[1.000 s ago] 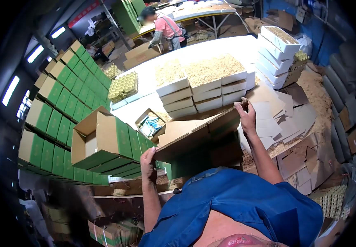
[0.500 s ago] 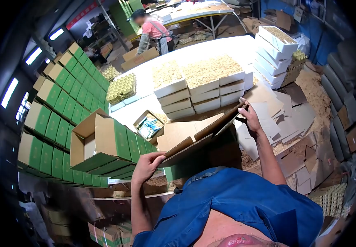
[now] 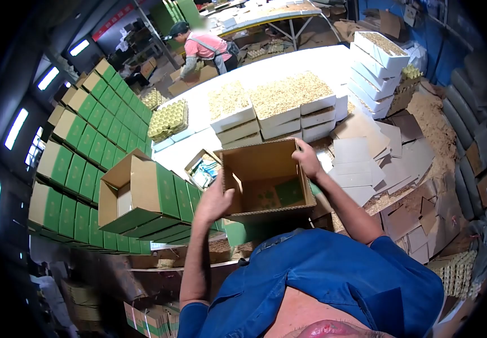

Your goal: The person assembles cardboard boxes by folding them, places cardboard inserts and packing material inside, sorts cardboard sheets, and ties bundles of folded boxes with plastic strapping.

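Note:
An opened cardboard box (image 3: 266,211) with brown inner walls stands spread in front of my chest, its open side facing up toward me. My left hand (image 3: 214,200) grips its left side wall, thumb near the inside. On the box's upper right corner, my right hand (image 3: 308,160) is closed round the edge. Green print shows through an opening at the bottom of the box. Just beyond the left wall lies a small carton (image 3: 204,169) holding blue and white packets.
Green boxes (image 3: 74,166) are stacked at left, with an open box (image 3: 133,191) on nearer ones. White trays of shavings (image 3: 288,98) stand ahead, more trays (image 3: 376,73) at right. Flat cardboard (image 3: 359,163) lies right. A co-worker (image 3: 207,48) bends over a carton at the back.
The flattened cardboard has been opened out into a box shape. My right hand has moved left and my left hand now grips the left wall. The co-worker has shifted left and bent lower.

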